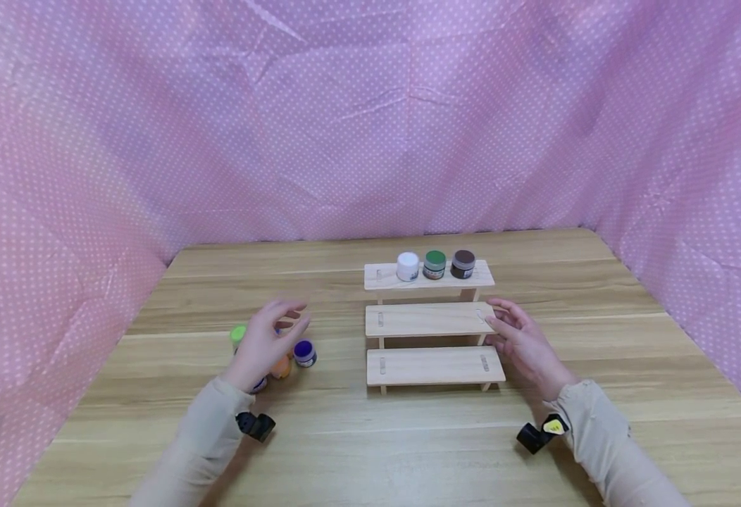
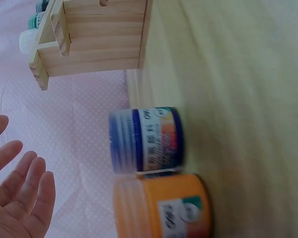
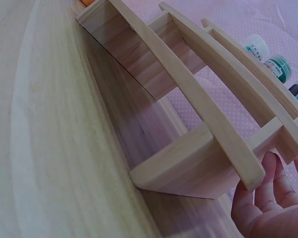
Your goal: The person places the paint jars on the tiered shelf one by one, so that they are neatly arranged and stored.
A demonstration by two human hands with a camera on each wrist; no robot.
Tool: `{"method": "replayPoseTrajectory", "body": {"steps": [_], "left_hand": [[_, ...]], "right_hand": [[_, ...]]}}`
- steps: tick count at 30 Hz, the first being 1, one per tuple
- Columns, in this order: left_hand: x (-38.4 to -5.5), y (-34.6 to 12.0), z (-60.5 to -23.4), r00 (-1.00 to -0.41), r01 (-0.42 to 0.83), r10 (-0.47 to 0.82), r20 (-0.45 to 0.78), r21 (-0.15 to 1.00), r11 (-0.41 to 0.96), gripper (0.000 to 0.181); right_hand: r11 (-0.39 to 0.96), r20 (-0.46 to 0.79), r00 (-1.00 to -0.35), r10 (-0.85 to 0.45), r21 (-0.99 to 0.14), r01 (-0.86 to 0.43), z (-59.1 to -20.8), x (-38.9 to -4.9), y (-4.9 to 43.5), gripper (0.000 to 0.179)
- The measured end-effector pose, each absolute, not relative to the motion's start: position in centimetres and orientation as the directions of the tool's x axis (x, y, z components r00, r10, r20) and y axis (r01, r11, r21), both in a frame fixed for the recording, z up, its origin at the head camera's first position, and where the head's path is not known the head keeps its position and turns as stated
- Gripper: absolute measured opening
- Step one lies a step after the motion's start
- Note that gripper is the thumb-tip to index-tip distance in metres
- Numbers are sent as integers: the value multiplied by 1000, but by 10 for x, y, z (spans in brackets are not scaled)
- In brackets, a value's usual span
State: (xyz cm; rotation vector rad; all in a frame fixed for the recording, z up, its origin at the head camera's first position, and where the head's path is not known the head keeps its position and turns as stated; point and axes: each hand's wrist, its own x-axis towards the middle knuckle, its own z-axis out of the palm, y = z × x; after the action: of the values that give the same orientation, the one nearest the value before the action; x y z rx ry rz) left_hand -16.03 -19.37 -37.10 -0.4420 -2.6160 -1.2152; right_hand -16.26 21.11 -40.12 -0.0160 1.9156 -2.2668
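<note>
My left hand (image 1: 263, 345), fingers spread and slightly bent, hovers over a small group of paint jars at the left and grips none of them. Beside its fingertips stands a purple paint jar (image 1: 305, 354). An orange jar (image 2: 176, 208) stands close by it, and a jar with a light green lid (image 1: 237, 333) is partly hidden behind the hand. My right hand (image 1: 529, 352) holds the right end of a three-step wooden display stand (image 1: 430, 366), thumb on the middle board and fingers beneath. On its top step sit a white jar (image 1: 408, 267), a green jar (image 1: 434, 265) and a dark brown jar (image 1: 463, 265).
The stand rests on a wood-grain table (image 1: 345, 451). Pink dotted cloth (image 1: 370, 141) hangs behind the table and along both sides. A black camera (image 1: 256, 426) is strapped to the left wrist, another camera (image 1: 535, 436) to the right.
</note>
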Motion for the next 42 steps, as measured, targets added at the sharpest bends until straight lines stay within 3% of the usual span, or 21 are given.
{"method": "replayPoseTrajectory", "body": {"steps": [6, 10, 22, 34, 42], "left_hand": [[-151, -206, -377, -933, 346, 162, 321, 680, 646, 29], [-145, -214, -381, -933, 338, 150, 327, 655, 676, 29], [-127, -237, -386, -948, 288, 135, 289, 593, 752, 31], [-113, -254, -389, -941, 276, 98, 324, 565, 778, 32], [-110, -259, -392, -936, 300, 141, 324, 519, 800, 40]], "right_hand": [[-184, -91, -982, -163, -975, 121, -403, -162, 211, 31], [-208, -82, -982, -171, -971, 118, -403, -162, 211, 27], [-155, -51, -983, -177, -985, 79, -405, -163, 213, 28], [-143, -113, -983, -147, -981, 134, -396, -163, 209, 23], [-193, -116, -983, -142, -971, 143, -397, -162, 210, 23]]}}
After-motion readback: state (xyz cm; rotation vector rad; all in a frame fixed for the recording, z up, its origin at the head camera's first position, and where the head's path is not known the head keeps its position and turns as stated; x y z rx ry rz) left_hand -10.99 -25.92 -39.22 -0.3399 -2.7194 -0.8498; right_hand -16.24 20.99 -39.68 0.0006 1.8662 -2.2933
